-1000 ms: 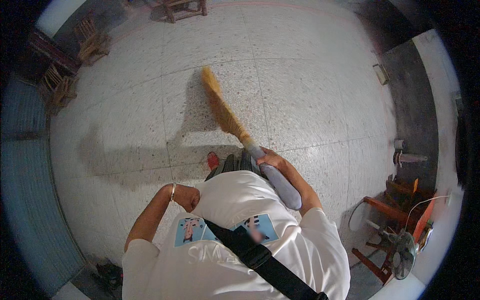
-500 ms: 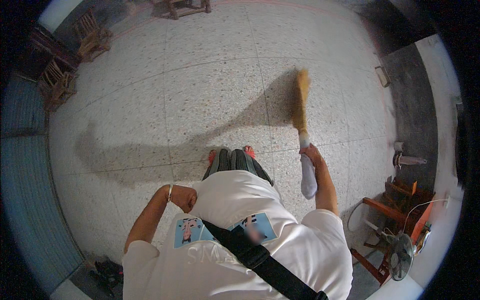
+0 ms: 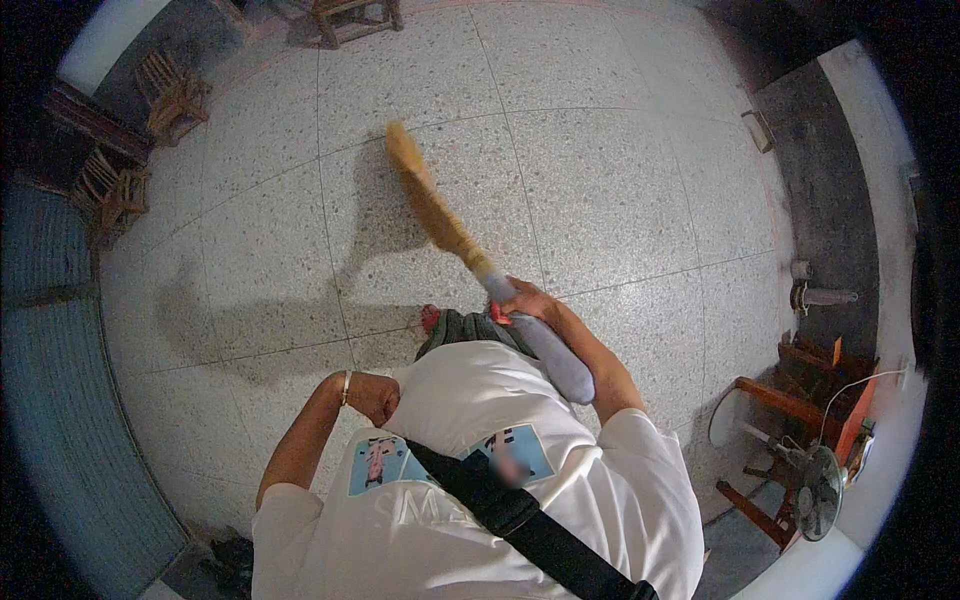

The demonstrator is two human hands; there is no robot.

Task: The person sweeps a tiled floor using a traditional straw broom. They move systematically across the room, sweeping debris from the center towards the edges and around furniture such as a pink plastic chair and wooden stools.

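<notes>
Head view — right hand (image 3: 532, 303) grips a broom (image 3: 460, 243).

The right hand (image 3: 527, 300) grips the grey handle of a yellow-bristled broom (image 3: 432, 212); its bristles point forward and to the left, above the speckled tile floor (image 3: 620, 220), or touching it, I cannot tell which. The left hand (image 3: 374, 397), with a bracelet (image 3: 346, 388) at its wrist, is curled beside the white shirt (image 3: 480, 380). At the right there is an electric fan (image 3: 820, 492); at the far left, two wooden chairs (image 3: 172, 97).
</notes>
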